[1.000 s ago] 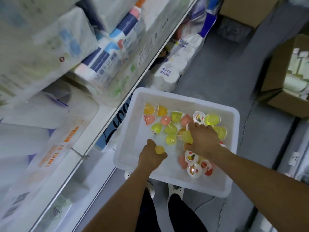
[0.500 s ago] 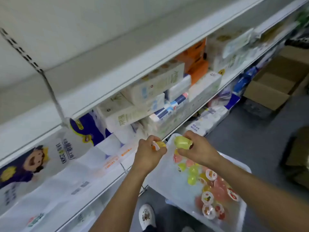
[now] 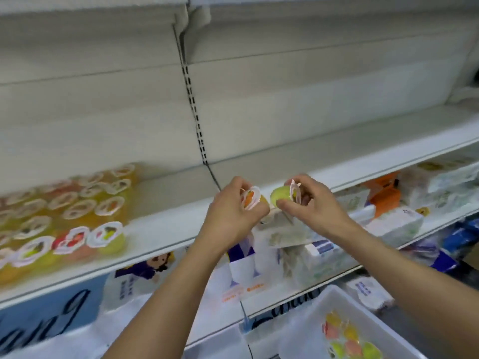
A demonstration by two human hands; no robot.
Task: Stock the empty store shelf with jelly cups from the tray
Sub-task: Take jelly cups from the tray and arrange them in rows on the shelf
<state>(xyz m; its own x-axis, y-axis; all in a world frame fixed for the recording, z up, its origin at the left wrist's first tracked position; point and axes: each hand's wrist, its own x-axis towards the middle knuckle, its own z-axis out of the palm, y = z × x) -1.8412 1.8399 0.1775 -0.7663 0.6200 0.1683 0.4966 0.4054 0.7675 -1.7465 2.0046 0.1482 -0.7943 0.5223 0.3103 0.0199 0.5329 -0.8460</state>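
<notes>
Left hand (image 3: 233, 211) pinching orange-lidded jelly cup (image 3: 251, 200) | right hand (image 3: 308, 203) gripping green plastic jelly cup (image 3: 281, 196) | raised for placing on white metal shelf (image 3: 166, 229), 3 o'clock of stocked row of jelly cups (image 3: 77, 218) | white plastic tray (image 3: 388, 330) at 5 o'clock for refills

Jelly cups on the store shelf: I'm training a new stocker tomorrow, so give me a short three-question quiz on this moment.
1. True or false: each hand holds a jelly cup.
2. Where do the jelly cups already stocked sit on the shelf? A) at its left end B) at its right end C) on the shelf below
3. Fill in: the cup in the right hand is ___ in colour.

Key:
1. True. The left hand grips an orange cup and the right hand a second cup.
2. A. The stocked cups are at the left end; the tray sits lower right.
3. Yellow-green.
</notes>
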